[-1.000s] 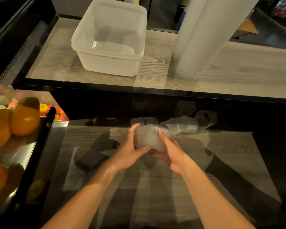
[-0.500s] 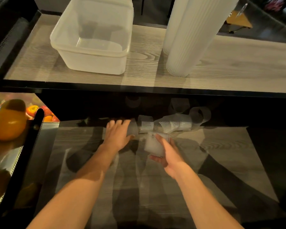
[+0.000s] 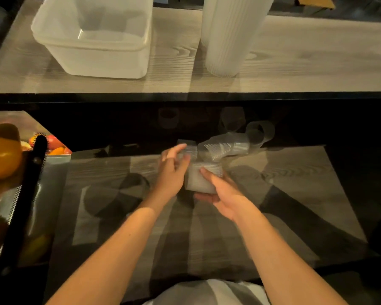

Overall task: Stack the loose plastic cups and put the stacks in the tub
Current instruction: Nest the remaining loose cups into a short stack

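Two worktops sit one behind the other. On the far, raised worktop (image 3: 317,62), a tub (image 3: 92,38) stands near its left end, and a tall stack of cups (image 3: 229,34) stands upright to the tub's right, close to that worktop's front edge. On the near, lower worktop (image 3: 295,183), loose cups (image 3: 227,147) lie on their sides along its back edge, right of centre. Just in front of them, above this worktop's middle, the left hand (image 3: 172,172) and right hand (image 3: 222,192) sit side by side with a short stack of cups (image 3: 201,179) between them. Fruit (image 3: 2,155) lies beyond the near worktop's left edge.
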